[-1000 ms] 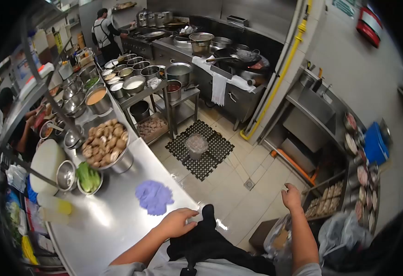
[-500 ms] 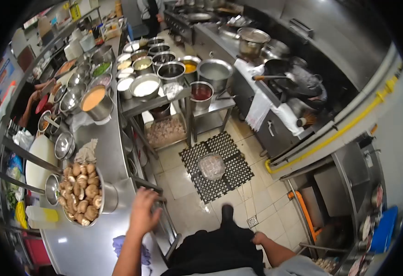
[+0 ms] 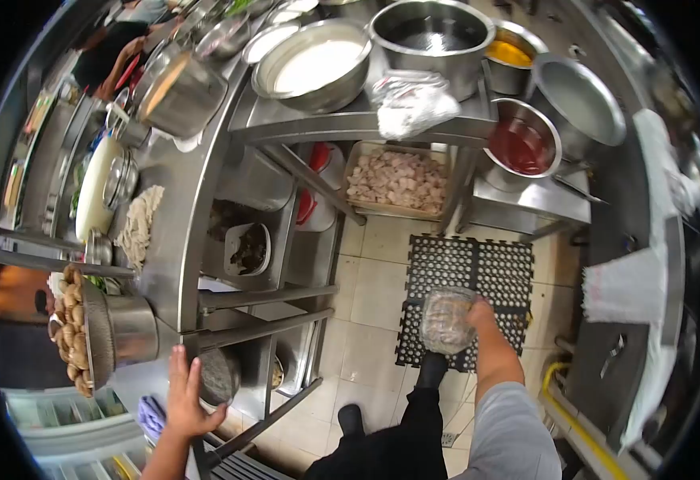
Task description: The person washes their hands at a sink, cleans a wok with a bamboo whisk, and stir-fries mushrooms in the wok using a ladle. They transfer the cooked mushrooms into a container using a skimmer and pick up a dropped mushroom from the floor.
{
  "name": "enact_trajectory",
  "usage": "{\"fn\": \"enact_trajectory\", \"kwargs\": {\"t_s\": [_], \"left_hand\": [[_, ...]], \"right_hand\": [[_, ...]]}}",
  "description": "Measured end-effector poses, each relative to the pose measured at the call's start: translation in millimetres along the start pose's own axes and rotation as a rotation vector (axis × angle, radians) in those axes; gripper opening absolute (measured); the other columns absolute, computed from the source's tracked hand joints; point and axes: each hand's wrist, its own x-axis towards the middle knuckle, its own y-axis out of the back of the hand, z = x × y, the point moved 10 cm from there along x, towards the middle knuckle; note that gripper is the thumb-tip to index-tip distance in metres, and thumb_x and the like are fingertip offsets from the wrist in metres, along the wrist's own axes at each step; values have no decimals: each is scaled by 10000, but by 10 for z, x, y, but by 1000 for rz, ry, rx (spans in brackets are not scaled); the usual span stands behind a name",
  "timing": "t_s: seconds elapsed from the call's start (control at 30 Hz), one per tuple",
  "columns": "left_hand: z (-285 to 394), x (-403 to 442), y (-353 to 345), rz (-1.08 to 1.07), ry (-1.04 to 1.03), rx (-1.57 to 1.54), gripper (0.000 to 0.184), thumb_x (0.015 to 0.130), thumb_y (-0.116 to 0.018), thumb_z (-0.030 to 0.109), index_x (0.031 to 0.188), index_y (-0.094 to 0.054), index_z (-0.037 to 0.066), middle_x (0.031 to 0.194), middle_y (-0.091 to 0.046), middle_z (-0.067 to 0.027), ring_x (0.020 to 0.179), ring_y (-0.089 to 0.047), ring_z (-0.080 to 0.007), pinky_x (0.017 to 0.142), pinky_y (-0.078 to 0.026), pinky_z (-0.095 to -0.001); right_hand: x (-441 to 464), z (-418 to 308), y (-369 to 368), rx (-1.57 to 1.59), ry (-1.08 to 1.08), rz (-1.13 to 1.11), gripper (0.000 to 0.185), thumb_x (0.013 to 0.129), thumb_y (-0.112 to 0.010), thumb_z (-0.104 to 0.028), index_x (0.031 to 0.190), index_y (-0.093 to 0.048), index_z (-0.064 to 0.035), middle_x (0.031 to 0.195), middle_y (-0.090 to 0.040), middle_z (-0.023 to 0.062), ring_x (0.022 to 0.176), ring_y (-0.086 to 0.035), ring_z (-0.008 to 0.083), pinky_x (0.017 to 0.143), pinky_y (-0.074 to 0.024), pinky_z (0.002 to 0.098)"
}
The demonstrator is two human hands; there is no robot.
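A clear plastic-wrapped container (image 3: 444, 324) with pale contents sits over the black perforated floor mat (image 3: 434, 260). My right hand (image 3: 480, 314) reaches down to its right rim, fingers closed on that edge and partly hidden. I cannot tell whether the container is lifted off the mat. To the left, my left hand (image 3: 187, 398) is open with fingers stretched out, at the edge of the steel counter (image 3: 175, 264), holding nothing. Beyond it on the counter stands a steel pot (image 3: 130, 330) with mushrooms (image 3: 71, 328) heaped in a strainer at its top. A purple cloth (image 3: 151, 416) lies beside my left wrist.
Ahead, a steel table carries a bowl of white liquid (image 3: 318, 72) and a pot of dark liquid (image 3: 434, 36). A pot of red sauce (image 3: 519, 144) stands on a lower stand. Beneath is a tray of chopped meat (image 3: 398, 182). At left, another person's arm (image 3: 112, 80) shows.
My view has moved forward and tilted down. My right hand has gone from beside my body to the plastic-wrapped container. My left hand stays open near the counter edge.
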Motion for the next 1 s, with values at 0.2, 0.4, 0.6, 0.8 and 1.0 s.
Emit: {"fn": "enact_trajectory", "kwargs": {"t_s": [0.2,0.4,0.6,0.8,1.0], "left_hand": [[-183,39,-153,-25,-21,281,816,659,-660,320,1365,-379,22,1410,-329,-296,1281,-319,-526,1025,-298,-601],[-305,-24,-181,-32,23,280,737,666,-656,315,1307,-453,12,1399,-355,-285,1278,-340,-510,1027,-303,-592],[-362,-29,-151,-9,18,206,601,658,-658,278,1201,-556,40,1382,-408,-238,1286,-361,-469,1037,-307,-566],[-417,-44,-129,-5,19,167,520,672,-657,255,1149,-591,61,1371,-431,-209,1294,-375,-426,1053,-307,-529],[-427,-3,-77,27,29,131,468,642,-695,228,1077,-634,68,1352,-461,-189,1262,-422,-412,1036,-339,-506]], "right_hand": [[804,-113,-699,142,147,-21,1126,415,-925,-303,1338,-341,-30,1382,-340,258,1186,-478,352,942,-464,405],[543,-369,-1321,564,216,-268,831,463,-924,-162,1143,-488,28,1087,-554,184,938,-594,307,828,-508,381],[245,-1768,-1230,1305,87,-285,510,665,-801,8,1095,-530,41,933,-626,99,797,-609,190,678,-514,294],[-47,-3345,-779,1610,159,-378,447,769,-719,-1,1157,-499,-36,1038,-599,49,877,-581,153,663,-472,280],[-369,-4506,-1459,1619,105,-600,470,810,-707,-100,1186,-426,-96,1109,-561,75,972,-549,203,764,-490,375]]}}
